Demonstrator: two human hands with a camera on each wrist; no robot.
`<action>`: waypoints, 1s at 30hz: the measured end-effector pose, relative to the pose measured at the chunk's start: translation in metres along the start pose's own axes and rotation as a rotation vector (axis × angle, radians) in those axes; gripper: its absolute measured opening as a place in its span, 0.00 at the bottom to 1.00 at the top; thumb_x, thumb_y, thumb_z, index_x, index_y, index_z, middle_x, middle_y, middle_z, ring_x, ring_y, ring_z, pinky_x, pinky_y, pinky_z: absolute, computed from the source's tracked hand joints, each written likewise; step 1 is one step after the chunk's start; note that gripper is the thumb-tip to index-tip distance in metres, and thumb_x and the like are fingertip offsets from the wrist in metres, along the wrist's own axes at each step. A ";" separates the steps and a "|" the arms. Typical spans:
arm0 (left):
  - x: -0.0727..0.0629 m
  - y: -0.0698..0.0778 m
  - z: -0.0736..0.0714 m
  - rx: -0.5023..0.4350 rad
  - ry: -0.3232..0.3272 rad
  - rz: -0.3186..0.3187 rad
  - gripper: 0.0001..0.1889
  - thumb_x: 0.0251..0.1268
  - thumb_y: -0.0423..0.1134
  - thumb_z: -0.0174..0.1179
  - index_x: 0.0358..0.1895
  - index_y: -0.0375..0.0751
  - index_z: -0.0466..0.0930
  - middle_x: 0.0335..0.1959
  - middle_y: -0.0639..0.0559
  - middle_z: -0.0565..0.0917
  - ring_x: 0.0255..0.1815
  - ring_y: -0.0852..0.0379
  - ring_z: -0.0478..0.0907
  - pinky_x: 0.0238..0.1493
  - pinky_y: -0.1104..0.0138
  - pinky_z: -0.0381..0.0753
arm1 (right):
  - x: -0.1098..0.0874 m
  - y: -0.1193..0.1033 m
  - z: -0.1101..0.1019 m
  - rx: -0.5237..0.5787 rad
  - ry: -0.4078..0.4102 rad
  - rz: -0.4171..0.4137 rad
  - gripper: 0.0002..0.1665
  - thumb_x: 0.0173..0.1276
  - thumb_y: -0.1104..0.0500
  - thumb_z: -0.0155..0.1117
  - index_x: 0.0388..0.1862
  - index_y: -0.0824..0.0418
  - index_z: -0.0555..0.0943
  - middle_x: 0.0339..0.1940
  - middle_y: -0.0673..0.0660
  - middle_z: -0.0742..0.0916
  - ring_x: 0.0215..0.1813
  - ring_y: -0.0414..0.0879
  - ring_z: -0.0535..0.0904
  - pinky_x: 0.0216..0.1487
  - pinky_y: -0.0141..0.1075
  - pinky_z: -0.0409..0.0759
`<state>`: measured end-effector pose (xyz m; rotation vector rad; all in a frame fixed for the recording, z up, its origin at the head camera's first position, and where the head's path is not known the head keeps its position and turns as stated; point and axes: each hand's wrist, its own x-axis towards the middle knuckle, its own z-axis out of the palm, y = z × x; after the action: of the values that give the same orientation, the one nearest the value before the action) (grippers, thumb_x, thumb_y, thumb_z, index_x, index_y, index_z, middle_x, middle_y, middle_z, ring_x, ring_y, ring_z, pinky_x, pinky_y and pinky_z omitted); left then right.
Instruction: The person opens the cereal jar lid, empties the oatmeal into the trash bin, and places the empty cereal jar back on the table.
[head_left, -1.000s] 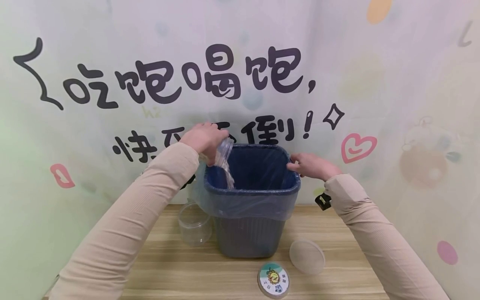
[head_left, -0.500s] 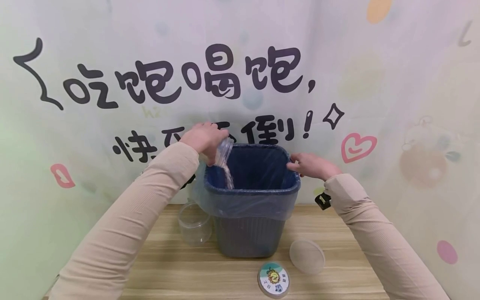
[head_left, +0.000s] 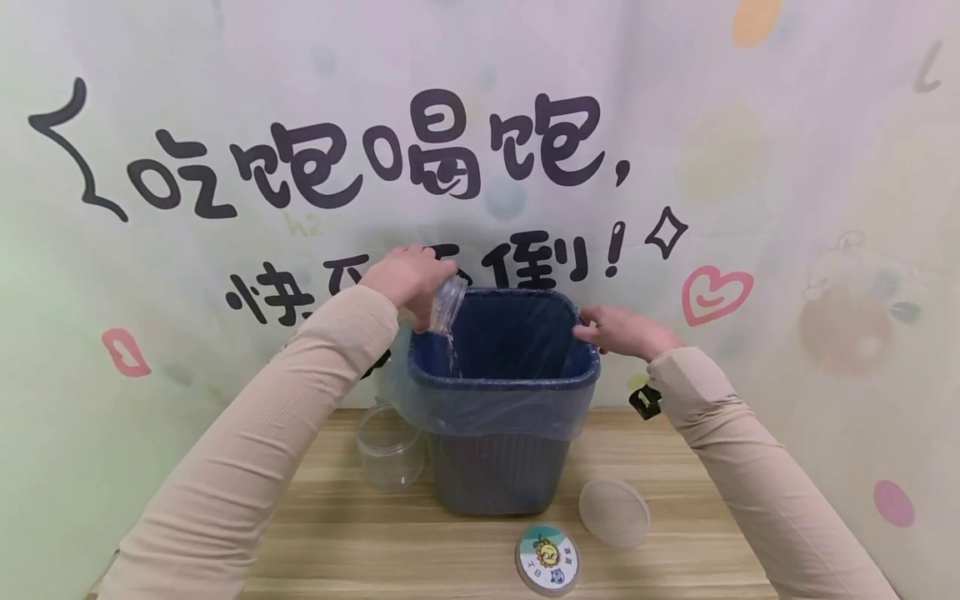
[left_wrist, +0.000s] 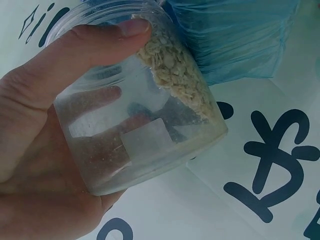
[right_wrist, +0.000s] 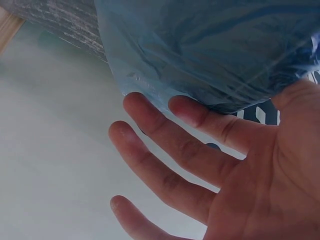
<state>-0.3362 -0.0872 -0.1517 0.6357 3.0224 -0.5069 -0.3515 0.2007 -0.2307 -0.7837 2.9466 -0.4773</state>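
My left hand (head_left: 408,279) grips a clear plastic jar (head_left: 448,307) tipped mouth-down over the left rim of a blue trash can (head_left: 498,483). Rolled oats (left_wrist: 172,67) lie along one side of the jar in the left wrist view, and a thin trickle falls from its mouth into the can. A thin bluish plastic bag (right_wrist: 200,55) lines the can and folds down over its rim. At the right rim, my right hand (head_left: 622,329) holds on with its thumb over the edge and its index finger against the bag outside; the other fingers spread loosely.
Another clear jar (head_left: 390,450), lidless, stands left of the can on the wooden table (head_left: 675,517). A translucent lid (head_left: 615,512) and a round lid with a printed sticker (head_left: 547,560) lie in front. Behind the can hangs a backdrop (head_left: 787,192) with lettering.
The stream of oats from the jar has thinned from a thick flow to a faint trickle. Both hands and the trash can have kept their places.
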 end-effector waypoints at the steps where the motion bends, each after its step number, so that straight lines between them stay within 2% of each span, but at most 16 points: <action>1: 0.000 0.000 0.000 0.000 -0.001 -0.001 0.42 0.41 0.40 0.76 0.65 0.43 0.66 0.59 0.37 0.71 0.60 0.39 0.64 0.64 0.50 0.62 | 0.000 0.000 0.000 -0.002 0.000 0.001 0.13 0.74 0.57 0.49 0.38 0.68 0.74 0.30 0.60 0.83 0.33 0.53 0.80 0.38 0.46 0.75; 13: 0.001 0.001 0.000 0.014 -0.007 -0.013 0.44 0.43 0.40 0.76 0.68 0.43 0.65 0.62 0.38 0.70 0.62 0.40 0.64 0.66 0.51 0.61 | 0.000 -0.001 0.000 -0.007 -0.002 0.005 0.13 0.73 0.57 0.49 0.38 0.67 0.74 0.30 0.59 0.83 0.35 0.57 0.80 0.37 0.46 0.75; 20: 0.000 0.004 -0.001 0.028 -0.013 -0.020 0.43 0.43 0.40 0.76 0.67 0.43 0.65 0.61 0.39 0.70 0.61 0.40 0.64 0.65 0.50 0.62 | -0.001 -0.001 0.000 -0.004 0.005 0.003 0.13 0.73 0.57 0.49 0.37 0.67 0.74 0.29 0.59 0.83 0.32 0.51 0.79 0.37 0.45 0.75; 30: 0.001 0.005 0.000 0.048 -0.017 -0.023 0.44 0.43 0.41 0.75 0.68 0.44 0.64 0.61 0.38 0.69 0.62 0.39 0.64 0.65 0.50 0.62 | -0.001 -0.001 0.000 0.001 0.007 0.006 0.13 0.73 0.57 0.49 0.38 0.67 0.74 0.30 0.59 0.83 0.33 0.51 0.80 0.36 0.44 0.75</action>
<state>-0.3357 -0.0826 -0.1530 0.5962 3.0135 -0.5841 -0.3506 0.2005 -0.2304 -0.7739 2.9546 -0.4820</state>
